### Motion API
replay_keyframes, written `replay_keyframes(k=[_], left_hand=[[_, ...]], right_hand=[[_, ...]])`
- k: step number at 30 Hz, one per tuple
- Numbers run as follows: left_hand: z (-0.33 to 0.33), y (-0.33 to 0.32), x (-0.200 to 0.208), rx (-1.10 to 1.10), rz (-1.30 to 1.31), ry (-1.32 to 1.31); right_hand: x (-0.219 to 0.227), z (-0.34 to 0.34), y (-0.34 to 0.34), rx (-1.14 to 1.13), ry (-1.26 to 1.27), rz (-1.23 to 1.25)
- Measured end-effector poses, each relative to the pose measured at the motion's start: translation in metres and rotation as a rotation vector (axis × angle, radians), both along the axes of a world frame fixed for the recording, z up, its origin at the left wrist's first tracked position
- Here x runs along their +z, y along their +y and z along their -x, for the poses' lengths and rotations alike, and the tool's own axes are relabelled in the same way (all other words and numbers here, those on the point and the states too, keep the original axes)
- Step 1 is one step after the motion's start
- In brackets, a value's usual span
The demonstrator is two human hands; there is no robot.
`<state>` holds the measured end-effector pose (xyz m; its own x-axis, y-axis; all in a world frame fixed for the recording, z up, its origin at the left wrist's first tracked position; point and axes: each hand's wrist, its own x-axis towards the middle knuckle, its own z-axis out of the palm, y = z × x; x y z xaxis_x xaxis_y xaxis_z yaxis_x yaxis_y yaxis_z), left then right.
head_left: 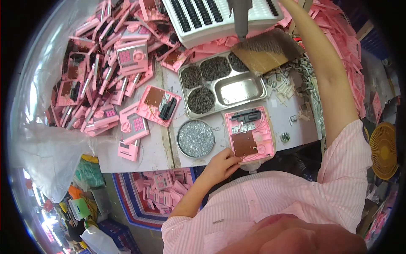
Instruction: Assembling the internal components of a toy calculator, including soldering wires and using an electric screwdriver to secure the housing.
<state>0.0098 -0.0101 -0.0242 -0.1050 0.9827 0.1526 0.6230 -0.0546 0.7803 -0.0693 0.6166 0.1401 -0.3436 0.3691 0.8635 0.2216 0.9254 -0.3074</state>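
In front of me lies an opened pink plastic casing (265, 132), its inside facing up. It holds a brown circuit board (244, 144), a black part (246, 115) near its far edge and thin wires. My left hand (222, 165) has its curled fingers on the near left corner of this casing, gripping the edge. My right arm (327, 63) stretches far forward at the right, and its hand lies beyond the top of the picture. A grey electric screwdriver (241, 21) hangs tip down above a tilted brown perforated sheet (268, 51).
A metal tray (264, 94) holds dark small screws. Beside it stand a round dish (195, 139) of silvery bits and another opened casing (172, 95). Pink devices (133, 59) pile up at left. A white rack (262, 12) with black parts is behind; a blue basket (127, 207) sits below.
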Motion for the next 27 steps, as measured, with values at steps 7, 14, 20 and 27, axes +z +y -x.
replay_keyframes(k=[7, 14, 20, 27], left_hand=[[-0.005, 0.004, 0.002, 0.025, 0.015, -0.017], [-0.005, 0.002, -0.002, 0.044, 0.009, -0.034], [0.0, 0.0, -0.001, 0.031, 0.026, -0.011], [0.001, 0.002, -0.008, 0.033, 0.0, 0.015]], right_hand=[[-0.026, -0.019, -0.036, -0.179, -0.082, -0.051], [-0.012, -0.05, -0.05, 0.068, -0.124, 0.225], [-0.021, -0.08, -0.066, 0.173, -0.586, -0.183], [-0.008, -0.134, -0.183, 0.246, -0.203, 0.436]])
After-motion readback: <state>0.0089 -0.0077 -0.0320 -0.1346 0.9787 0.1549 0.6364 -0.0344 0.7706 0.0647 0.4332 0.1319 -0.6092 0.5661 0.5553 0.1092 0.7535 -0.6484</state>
